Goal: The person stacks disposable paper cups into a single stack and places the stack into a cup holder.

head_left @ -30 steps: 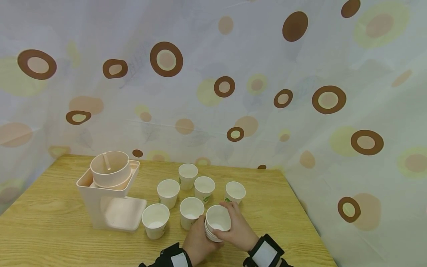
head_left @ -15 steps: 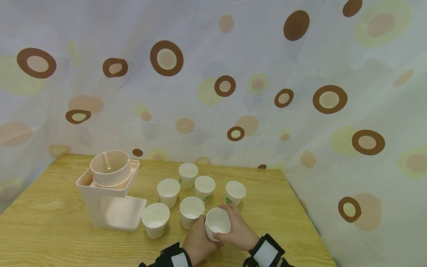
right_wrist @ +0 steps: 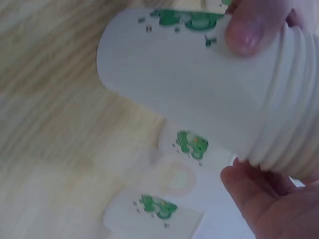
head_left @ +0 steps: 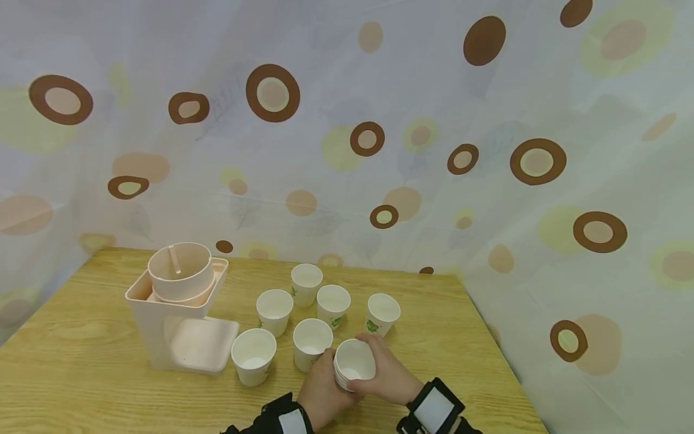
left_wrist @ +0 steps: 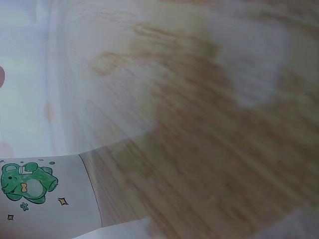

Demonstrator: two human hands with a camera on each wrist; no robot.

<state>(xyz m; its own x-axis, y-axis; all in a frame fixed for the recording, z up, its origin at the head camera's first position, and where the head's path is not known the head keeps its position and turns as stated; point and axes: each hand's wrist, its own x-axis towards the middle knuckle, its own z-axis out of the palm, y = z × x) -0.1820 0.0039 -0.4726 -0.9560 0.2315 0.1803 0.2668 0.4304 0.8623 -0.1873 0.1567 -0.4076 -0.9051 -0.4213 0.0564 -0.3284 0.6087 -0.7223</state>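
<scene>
A stack of nested white paper cups (head_left: 355, 360) is held between both hands near the front of the table. My left hand (head_left: 323, 387) grips it low on the left side. From the right, my right hand (head_left: 391, 375) holds the top cup, with the thumb in front and fingers behind the rim. In the right wrist view the paper cup stack (right_wrist: 199, 74) shows several rims packed together and a green cartoon print, with a fingertip (right_wrist: 244, 37) pressed on its side. A single paper cup (left_wrist: 45, 199) with a green bear stands in the left wrist view.
Several single paper cups stand upright beyond the hands, among them a near-left cup (head_left: 253, 357), a cup (head_left: 312, 345) just beside the left hand and a right-hand cup (head_left: 382, 314). A cream plastic holder (head_left: 176, 325) with a round container stands left. A patterned curtain (head_left: 325, 120) hangs behind.
The top cup has settled slightly lower into the stack, and my right hand has come down with it. The left hand and the standing cups have kept their places.
</scene>
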